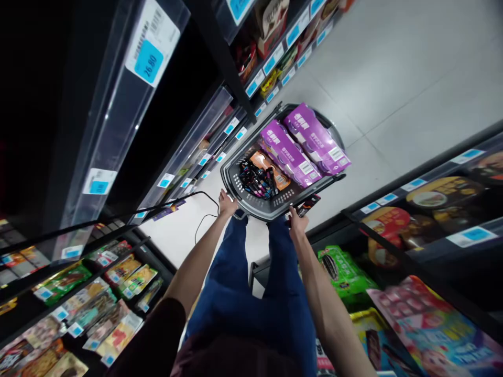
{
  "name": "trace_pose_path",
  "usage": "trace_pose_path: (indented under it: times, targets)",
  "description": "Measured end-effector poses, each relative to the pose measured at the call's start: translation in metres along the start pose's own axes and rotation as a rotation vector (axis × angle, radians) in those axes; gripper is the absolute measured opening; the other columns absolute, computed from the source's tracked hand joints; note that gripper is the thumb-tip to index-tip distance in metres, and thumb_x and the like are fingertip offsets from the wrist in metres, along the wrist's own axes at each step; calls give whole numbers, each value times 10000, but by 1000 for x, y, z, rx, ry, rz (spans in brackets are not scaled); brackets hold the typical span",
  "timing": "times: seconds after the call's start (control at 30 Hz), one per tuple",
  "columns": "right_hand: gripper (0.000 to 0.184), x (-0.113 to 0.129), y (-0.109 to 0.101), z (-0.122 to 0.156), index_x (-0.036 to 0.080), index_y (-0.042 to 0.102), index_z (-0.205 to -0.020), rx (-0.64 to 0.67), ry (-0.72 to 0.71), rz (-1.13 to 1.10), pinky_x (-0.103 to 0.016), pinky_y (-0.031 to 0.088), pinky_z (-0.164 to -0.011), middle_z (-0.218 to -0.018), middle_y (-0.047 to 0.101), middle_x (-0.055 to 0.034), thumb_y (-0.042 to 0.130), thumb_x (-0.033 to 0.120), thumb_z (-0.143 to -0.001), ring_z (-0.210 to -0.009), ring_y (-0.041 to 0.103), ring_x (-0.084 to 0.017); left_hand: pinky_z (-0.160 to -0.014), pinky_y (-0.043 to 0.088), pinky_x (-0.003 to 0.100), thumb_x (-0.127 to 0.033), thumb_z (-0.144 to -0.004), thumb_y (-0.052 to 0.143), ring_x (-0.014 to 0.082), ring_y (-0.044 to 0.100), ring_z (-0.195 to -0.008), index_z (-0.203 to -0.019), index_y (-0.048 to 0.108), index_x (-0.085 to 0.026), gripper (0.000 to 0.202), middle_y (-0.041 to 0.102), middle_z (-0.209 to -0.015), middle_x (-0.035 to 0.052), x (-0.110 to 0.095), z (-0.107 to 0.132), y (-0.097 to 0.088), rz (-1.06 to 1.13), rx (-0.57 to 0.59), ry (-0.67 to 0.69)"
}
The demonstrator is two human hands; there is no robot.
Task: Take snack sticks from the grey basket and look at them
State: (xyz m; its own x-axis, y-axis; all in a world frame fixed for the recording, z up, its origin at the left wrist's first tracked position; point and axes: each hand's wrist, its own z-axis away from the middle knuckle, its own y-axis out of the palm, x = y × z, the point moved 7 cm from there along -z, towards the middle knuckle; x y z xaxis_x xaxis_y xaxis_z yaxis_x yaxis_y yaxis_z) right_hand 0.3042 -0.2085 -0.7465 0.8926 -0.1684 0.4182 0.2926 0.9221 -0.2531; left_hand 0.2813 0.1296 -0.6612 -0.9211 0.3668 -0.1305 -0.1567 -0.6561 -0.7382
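Observation:
I look steeply down at a grey shopping basket [251,203] on the shop floor in front of my legs. In it lie two purple packs [304,144], an orange packet [264,161] and a heap of small dark items [257,180]. My left hand [227,204] is closed on the basket's near rim at the left. My right hand [297,220] grips the rim at the right and also holds a small dark red packet [308,205].
Shelves of snack packets with blue price tags [148,60] line the left side; a lower shelf of bagged goods [118,283] sits near my left elbow. Display bins with green [341,269] and pink packages stand at right. Pale tiled floor [393,68] runs ahead.

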Motion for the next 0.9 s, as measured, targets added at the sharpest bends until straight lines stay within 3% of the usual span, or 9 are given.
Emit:
trace_pose_path:
  times: [0.1, 0.2, 0.37, 0.43, 0.6, 0.7, 0.83, 0.9]
  targets:
    - [315, 11, 5, -14, 119, 605, -931, -39, 27, -64, -154, 512, -534, -733, 592, 31, 783, 274, -723, -599, 545, -63, -1145, 427, 370, -270, -829, 740, 319, 535, -1376, -1562, 327, -76, 863, 554, -1450, 237, 9, -7, 10, 86, -1, -76]
    - [268, 20, 6, -26, 128, 597, -913, -57, 44, -100, -182, 527, -543, -772, 613, 29, 769, 217, -728, -602, 566, -70, -1050, 507, 327, -230, -813, 773, 258, 647, -1239, -1523, 408, -169, 800, 654, -1338, 152, 10, -4, 20, 167, -38, -108]
    - [290, 31, 1, -32, 119, 568, -813, -123, 40, -112, -163, 437, -467, -699, 576, 45, 818, 169, -675, -548, 502, -58, -960, 558, 284, -140, -840, 722, 205, 703, -1101, -1546, 352, -164, 798, 496, -1497, 179, 8, 3, 19, 252, -169, -164]
    - [287, 34, 1, -32, 118, 568, -808, -126, 38, -122, -164, 407, -438, -664, 555, 51, 818, 164, -674, -517, 471, -56, -973, 553, 280, -99, -824, 721, 190, 720, -1034, -1512, 421, -156, 752, 470, -1513, 179, 4, 2, 16, 265, -191, -154]
    - [309, 52, 2, -42, 128, 563, -824, -134, 22, -155, -165, 394, -420, -665, 547, 52, 828, 206, -688, -496, 455, -52, -982, 542, 259, -21, -764, 739, 180, 720, -995, -1257, 669, -119, 507, 587, -1392, 145, -13, -9, 11, 283, -185, -73]
    - [314, 73, 2, -57, 128, 560, -826, -117, -24, -150, -162, 426, -442, -691, 563, 42, 826, 240, -704, -523, 483, -55, -917, 565, 247, -21, -756, 737, 164, 726, -935, -1219, 683, -95, 472, 594, -1381, 146, -28, -16, 17, 293, -174, -25]
    - [278, 109, -1, -86, 117, 587, -852, -67, -90, -68, -159, 453, -433, -723, 584, 30, 796, 243, -718, -542, 516, -64, -807, 589, 229, -19, -773, 699, 113, 714, -811, -1302, 626, -81, 538, 502, -1445, 182, -57, -27, 35, 281, -162, 55]
    - [266, 128, -3, -101, 113, 606, -863, -35, -128, -20, -158, 477, -434, -739, 597, 24, 785, 235, -709, -556, 532, -68, -817, 589, 240, -20, -775, 690, 93, 691, -760, -1319, 613, -84, 553, 473, -1447, 189, -74, -33, 42, 249, -167, 106]
